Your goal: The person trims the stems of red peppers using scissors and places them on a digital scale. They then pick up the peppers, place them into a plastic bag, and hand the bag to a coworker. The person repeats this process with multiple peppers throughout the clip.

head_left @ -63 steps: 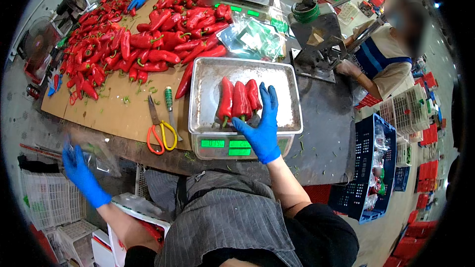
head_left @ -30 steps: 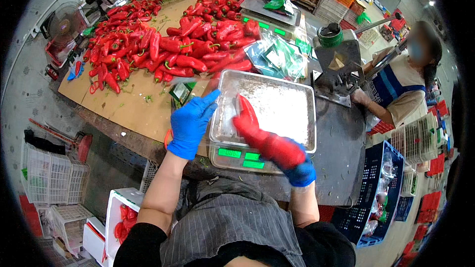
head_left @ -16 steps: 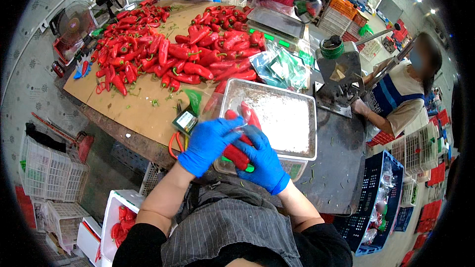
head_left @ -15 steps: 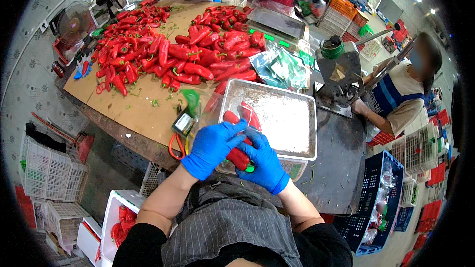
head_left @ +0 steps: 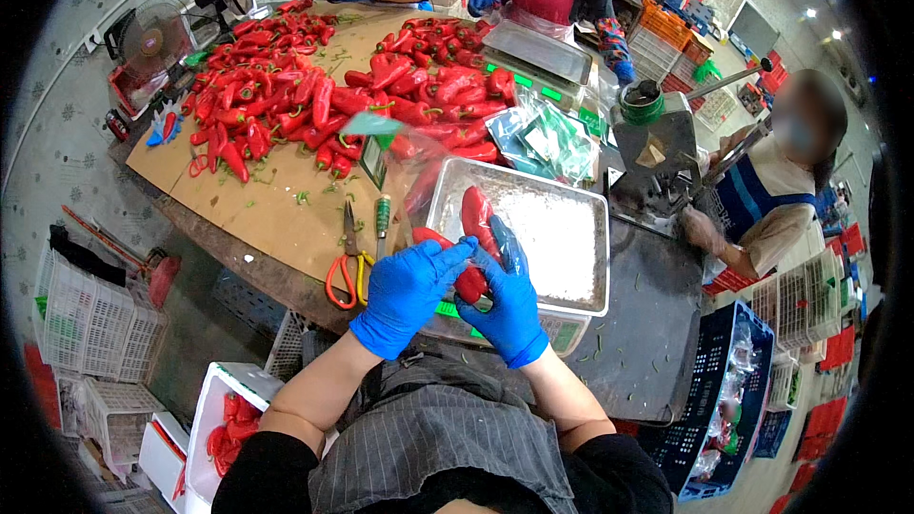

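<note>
Both of my blue-gloved hands meet over the near left part of a metal tray (head_left: 562, 186) on a scale. My left hand (head_left: 409, 290) is closed, its fingertips pinching a clear plastic bag (head_left: 407, 154) with a green and dark label. The bag flares up and left toward the pepper pile. My right hand (head_left: 509, 305) wraps round red peppers (head_left: 479, 214) beside the left fingertips. One pepper points up over the tray; others show between the hands. How far the film covers them I cannot tell.
Heaped red peppers (head_left: 276, 95) cover the far table. Scissors (head_left: 350, 262) and a green-handled tool (head_left: 382, 219) lie left of my hands. Flat bags (head_left: 547, 138) sit behind the tray. A sealing machine (head_left: 657, 148) and a co-worker (head_left: 762, 181) are at right; a blue crate (head_left: 705, 400) stands below.
The labelled bag has swung up and away, uncovering the scissors and green-handled tool. The peppers in my right hand have turned more upright. My left hand has shifted slightly down.
</note>
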A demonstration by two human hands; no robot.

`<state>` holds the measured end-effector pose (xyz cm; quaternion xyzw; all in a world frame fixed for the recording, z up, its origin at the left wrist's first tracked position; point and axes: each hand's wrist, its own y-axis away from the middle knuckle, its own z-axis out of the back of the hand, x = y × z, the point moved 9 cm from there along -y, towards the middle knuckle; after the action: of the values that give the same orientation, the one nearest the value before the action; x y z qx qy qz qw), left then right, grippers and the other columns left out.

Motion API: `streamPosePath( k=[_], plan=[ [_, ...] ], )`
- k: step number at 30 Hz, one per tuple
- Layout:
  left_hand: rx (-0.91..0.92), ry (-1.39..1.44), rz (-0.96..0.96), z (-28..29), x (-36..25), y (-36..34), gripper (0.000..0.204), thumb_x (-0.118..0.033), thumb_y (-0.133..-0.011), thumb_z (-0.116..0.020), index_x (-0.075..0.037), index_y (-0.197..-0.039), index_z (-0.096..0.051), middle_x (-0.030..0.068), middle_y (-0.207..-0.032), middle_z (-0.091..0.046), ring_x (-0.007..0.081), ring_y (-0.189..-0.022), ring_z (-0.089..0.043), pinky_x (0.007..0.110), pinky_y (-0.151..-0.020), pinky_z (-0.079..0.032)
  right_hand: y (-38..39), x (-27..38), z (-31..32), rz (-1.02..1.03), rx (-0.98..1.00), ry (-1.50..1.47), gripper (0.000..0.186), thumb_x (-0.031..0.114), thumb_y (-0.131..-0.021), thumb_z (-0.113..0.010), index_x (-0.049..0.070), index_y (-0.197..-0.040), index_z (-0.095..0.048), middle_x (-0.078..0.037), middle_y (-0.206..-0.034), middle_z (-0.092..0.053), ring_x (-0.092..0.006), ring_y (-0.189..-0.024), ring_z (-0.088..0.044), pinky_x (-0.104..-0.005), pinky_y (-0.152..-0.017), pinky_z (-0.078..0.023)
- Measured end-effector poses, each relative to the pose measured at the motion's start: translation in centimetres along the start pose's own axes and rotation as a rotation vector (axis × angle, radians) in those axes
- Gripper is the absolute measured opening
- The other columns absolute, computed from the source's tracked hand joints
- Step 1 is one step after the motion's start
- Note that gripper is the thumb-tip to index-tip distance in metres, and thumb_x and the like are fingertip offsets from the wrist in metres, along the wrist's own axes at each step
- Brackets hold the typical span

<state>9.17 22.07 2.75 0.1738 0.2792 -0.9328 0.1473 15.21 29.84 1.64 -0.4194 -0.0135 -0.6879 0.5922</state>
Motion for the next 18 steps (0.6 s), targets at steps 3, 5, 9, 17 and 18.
streamPosePath(
  k=[3,5,9,17,18],
  plan=[
    [-0.070,0.182,-0.264,-0.5,-4.2,1.7,0.022,-0.010,-0.078,-0.059,-0.011,-0.100,-0.063,0.0085,-0.076,-0.060,0.0240,-0.061,-0.059,0.036,-0.050,-0.048,-0.1,-0.4,-1.9,0.039,0.024,-0.031,0.066,0.011,-0.060,-0.075,0.013,-0.123,-0.053,-0.020,-0.139,-0.034,-0.0396,-0.126,-0.034,-0.0438,-0.104,-0.030],
    [-0.005,0.011,-0.143,-2.1,-3.5,2.2,0.021,-0.012,-0.080,-0.058,-0.013,-0.100,-0.064,0.0110,-0.076,-0.059,0.0248,-0.058,-0.058,0.036,-0.049,-0.047,0.0,0.3,-2.3,0.071,0.047,-0.010,0.057,0.012,-0.067,-0.068,0.015,-0.123,-0.054,-0.018,-0.139,-0.035,-0.0419,-0.125,-0.034,-0.0445,-0.103,-0.031],
    [-0.077,0.011,0.111,1.3,-0.2,-1.3,0.020,-0.020,-0.084,-0.055,-0.013,-0.101,-0.065,0.0120,-0.071,-0.058,0.0264,-0.058,-0.058,0.037,-0.047,-0.044,0.5,0.6,-4.8,0.163,0.250,0.099,0.043,0.017,-0.079,-0.054,0.015,-0.122,-0.054,-0.017,-0.140,-0.033,-0.0413,-0.124,-0.035,-0.0450,-0.101,-0.035],
    [-0.032,-0.051,-0.163,-0.5,-3.3,1.3,0.017,-0.018,-0.079,-0.058,-0.012,-0.094,-0.065,0.0094,-0.067,-0.057,0.0250,-0.057,-0.058,0.036,-0.047,-0.045,-1.1,-0.5,-5.4,0.045,0.211,-0.150,0.058,0.012,-0.073,-0.064,0.011,-0.129,-0.046,-0.019,-0.137,-0.036,-0.0349,-0.123,-0.040,-0.0413,-0.100,-0.037],
    [0.001,-0.051,-0.157,-0.7,-3.2,1.6,0.017,-0.017,-0.079,-0.058,-0.012,-0.094,-0.065,0.0093,-0.067,-0.057,0.0246,-0.057,-0.058,0.036,-0.047,-0.045,-1.3,-1.1,-6.4,-0.049,0.210,-0.351,0.060,0.009,-0.072,-0.065,0.012,-0.129,-0.047,-0.019,-0.136,-0.037,-0.0345,-0.123,-0.040,-0.0411,-0.099,-0.037]
  ],
)
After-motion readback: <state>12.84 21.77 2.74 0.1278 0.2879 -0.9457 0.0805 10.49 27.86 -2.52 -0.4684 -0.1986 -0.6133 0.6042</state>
